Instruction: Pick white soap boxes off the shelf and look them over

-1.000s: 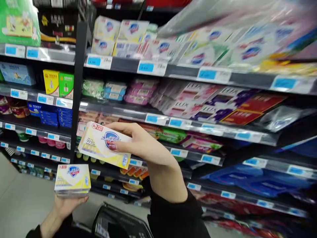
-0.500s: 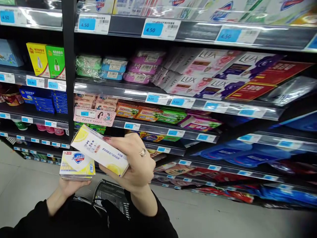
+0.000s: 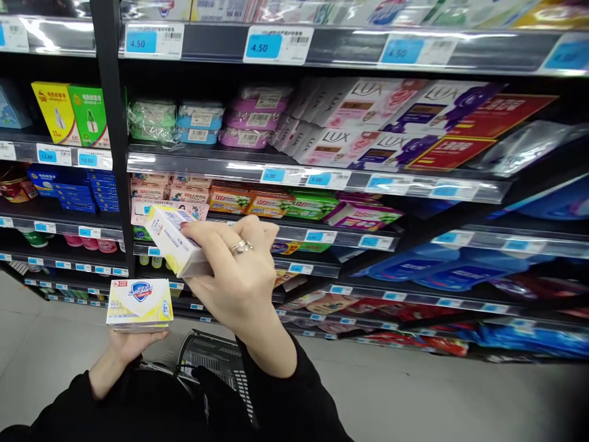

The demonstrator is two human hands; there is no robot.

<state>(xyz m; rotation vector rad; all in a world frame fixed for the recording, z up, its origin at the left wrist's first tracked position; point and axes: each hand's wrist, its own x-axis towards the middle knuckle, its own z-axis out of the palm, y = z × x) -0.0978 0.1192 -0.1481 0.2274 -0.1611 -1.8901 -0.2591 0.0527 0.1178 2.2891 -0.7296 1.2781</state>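
Observation:
My left hand (image 3: pixel 131 345) supports a white-and-yellow Safeguard soap box (image 3: pixel 139 302) from below, its printed face turned up toward me. What look like the edges of more packaging show under that box. Above and to the right, my right hand (image 3: pixel 237 270), with a ring on one finger, grips a second soap box (image 3: pixel 177 242) by its right end. This box is tilted, and its narrow printed sides and yellow lower edge face me. The two boxes are apart.
Store shelves run across the view, with LUX soap boxes (image 3: pixel 338 144), wrapped purple soap packs (image 3: pixel 253 120) and orange laundry soap packs (image 3: pixel 230 199). Price-tag rails (image 3: pixel 280 46) stick out in front. A grey shopping basket (image 3: pixel 216 356) is low, near my body.
My right hand has lifted its soap box up and away from the lower box, turning it so other sides face me. My left hand stays nearly still. The view has shifted slightly.

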